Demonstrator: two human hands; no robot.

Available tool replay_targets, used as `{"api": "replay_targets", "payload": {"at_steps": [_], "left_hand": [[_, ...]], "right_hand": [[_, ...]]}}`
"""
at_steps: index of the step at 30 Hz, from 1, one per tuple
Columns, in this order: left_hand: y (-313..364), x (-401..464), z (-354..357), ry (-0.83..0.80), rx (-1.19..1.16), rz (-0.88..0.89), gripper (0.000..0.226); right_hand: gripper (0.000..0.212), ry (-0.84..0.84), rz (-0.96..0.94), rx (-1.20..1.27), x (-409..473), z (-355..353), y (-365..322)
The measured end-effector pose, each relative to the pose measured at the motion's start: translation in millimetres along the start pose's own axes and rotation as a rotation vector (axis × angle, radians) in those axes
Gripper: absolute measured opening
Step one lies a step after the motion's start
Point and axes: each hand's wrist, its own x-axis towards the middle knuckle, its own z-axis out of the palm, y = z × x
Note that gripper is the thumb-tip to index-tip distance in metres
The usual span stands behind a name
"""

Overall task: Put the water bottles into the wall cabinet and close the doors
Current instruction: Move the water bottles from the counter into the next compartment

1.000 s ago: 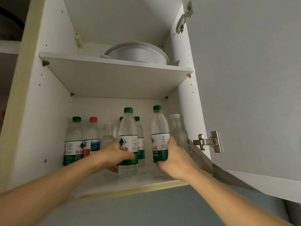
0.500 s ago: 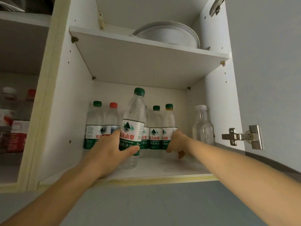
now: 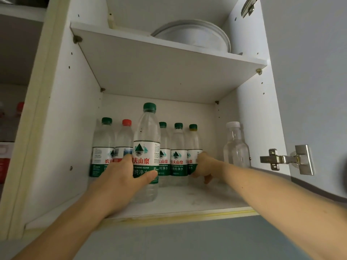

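The wall cabinet (image 3: 187, 198) stands open above me. My left hand (image 3: 127, 177) grips a green-capped water bottle (image 3: 147, 136) upright near the front of the lower shelf. My right hand (image 3: 203, 165) holds another green-capped bottle (image 3: 193, 141) at the right end of the back row, fingers on its label. Behind stand several more bottles: a green-capped one (image 3: 104, 139) at far left, a red-capped one (image 3: 125, 136), and two green-capped ones (image 3: 177, 143). A clear bottle with a white cap (image 3: 235, 145) stands alone at the right.
The right door (image 3: 308, 81) hangs open, with a metal hinge (image 3: 285, 159) on its inner face. A white round dish (image 3: 195, 37) lies on the upper shelf (image 3: 159, 59). At the far left, another compartment shows blurred bottles (image 3: 11, 128).
My right hand pushed its bottle from the front to the back row. My left hand kept hold of the tall front bottle. The view shifted left and closer.
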Motion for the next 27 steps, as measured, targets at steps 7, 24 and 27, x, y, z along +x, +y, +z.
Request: {"api": "replay_targets", "payload": {"at_steps": [7, 24, 27], "left_hand": [[-0.6, 0.4, -0.4, -0.005, -0.015, -0.026, 0.057], [18.8, -11.5, -11.4, -0.063, -0.044, -0.095, 0.053], [18.7, -10.7, -11.6, -0.062, -0.050, -0.098, 0.053]], "right_hand": [[0.045, 0.095, -0.324, -0.454, -19.8, -3.0, 6.5], [0.088, 0.378, -0.277, -1.650, -109.9, -68.1, 31.9], [0.092, 0.405, -0.308, -1.720, -97.7, -63.9, 34.5]]}}
